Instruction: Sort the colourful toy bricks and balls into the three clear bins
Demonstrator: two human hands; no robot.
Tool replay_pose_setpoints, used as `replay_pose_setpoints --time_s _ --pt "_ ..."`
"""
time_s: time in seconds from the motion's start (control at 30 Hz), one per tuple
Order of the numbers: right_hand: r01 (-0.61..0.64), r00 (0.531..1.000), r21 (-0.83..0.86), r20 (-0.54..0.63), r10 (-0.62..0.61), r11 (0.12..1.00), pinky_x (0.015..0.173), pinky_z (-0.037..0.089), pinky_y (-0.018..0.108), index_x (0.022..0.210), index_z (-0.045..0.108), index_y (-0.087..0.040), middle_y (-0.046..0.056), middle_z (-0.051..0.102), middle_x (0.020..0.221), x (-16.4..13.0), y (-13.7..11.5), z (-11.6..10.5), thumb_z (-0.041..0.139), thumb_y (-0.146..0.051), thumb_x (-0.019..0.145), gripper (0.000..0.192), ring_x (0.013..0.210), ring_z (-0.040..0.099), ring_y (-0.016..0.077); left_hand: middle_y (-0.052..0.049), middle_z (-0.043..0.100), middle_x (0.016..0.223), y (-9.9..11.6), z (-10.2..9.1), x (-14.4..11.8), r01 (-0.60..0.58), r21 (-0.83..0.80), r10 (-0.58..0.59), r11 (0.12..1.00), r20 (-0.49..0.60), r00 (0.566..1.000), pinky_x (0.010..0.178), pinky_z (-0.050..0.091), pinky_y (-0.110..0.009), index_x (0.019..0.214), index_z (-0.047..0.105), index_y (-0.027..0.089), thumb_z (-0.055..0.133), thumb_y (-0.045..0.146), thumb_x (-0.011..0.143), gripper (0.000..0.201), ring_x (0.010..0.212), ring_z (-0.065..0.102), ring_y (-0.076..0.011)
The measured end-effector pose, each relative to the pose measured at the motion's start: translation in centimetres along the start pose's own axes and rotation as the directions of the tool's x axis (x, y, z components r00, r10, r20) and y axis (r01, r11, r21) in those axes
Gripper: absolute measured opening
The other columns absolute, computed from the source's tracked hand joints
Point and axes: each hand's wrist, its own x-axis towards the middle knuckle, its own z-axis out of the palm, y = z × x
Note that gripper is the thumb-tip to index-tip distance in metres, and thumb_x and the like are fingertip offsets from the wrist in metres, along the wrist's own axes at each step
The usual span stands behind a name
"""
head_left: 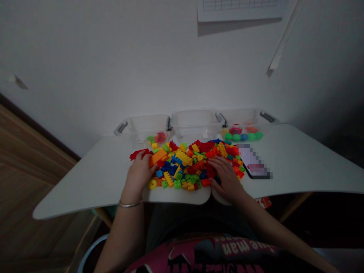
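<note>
A wide heap of toy building bricks point(183, 159) in red, yellow, green, blue and orange lies on the white table. At the heap's left side my left hand point(138, 172) is closed round the end of a large orange brick point(159, 156), thumb on the near side. A red piece point(139, 153) lies beside its fingertips. My right hand point(227, 176) rests on the right part of the heap, fingers stretched out and thumb apart. Under and between its fingers is a dark red brick point(210, 170); I see no firm grip on it.
Three clear plastic bins stand along the wall: the left bin point(149, 123) holds a few bricks, the middle bin point(196, 119) shows none, the right bin point(241, 115) holds colored balls. A phone point(256, 163) lies right of the heap. The white table point(298, 163) has a seam near its front edge.
</note>
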Motion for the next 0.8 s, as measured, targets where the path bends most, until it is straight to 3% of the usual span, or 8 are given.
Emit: replay_pose_setpoints --time_s 0.3,0.5,0.63,0.8 --pt "0.002 1.0 0.01 0.014 -0.003 1.0 0.11 0.038 0.056 0.139 0.043 -0.019 0.012 0.057 0.134 0.0 0.1 -0.1 0.05 -0.029 0.091 0.05 0.131 0.044 0.0302 -0.017 0.045 0.145 -0.1 -0.1 0.2 -0.017 -0.134 0.003 0.991 -0.102 0.995 0.104 0.049 -0.043 0.12 0.06 0.015 0.069 0.034 0.078 0.047 0.121 0.058 -0.0316" --pt "0.001 1.0 0.014 0.012 -0.001 1.0 0.11 0.038 0.056 0.14 0.042 -0.021 0.011 0.057 0.134 0.0 0.1 -0.1 0.05 -0.029 0.091 0.05 0.132 0.043 0.0298 -0.013 0.054 0.137 0.6 -0.9 0.0 -0.038 -0.1 0.015 0.994 -0.218 0.976 0.099 0.051 -0.043 0.11 0.063 0.018 0.064 0.028 0.081 0.031 0.118 0.059 -0.0302" --pt "-0.008 1.0 0.023 0.015 0.008 1.0 0.111 0.038 0.055 0.14 0.043 -0.02 0.011 0.057 0.134 0.0 0.0 -0.1 0.051 -0.029 0.091 0.05 0.132 0.043 0.0294 -0.014 0.056 0.136 0.6 -1.3 0.1 -0.132 -0.063 0.109 0.989 -0.279 0.954 0.097 0.05 -0.043 0.108 0.063 0.017 0.06 0.026 0.082 0.027 0.115 0.06 -0.0298" --pt "-0.012 1.0 0.02 0.009 0.012 1.0 0.111 0.038 0.056 0.14 0.043 -0.02 0.011 0.057 0.135 0.0 0.0 -0.1 0.051 -0.029 0.091 0.051 0.132 0.043 0.0299 -0.014 0.068 0.117 0.1 -2.0 0.4 -0.199 -0.029 0.187 0.98 -0.23 0.955 0.093 0.05 -0.043 0.111 0.062 0.016 0.059 0.032 0.083 0.032 0.106 0.064 -0.0307"
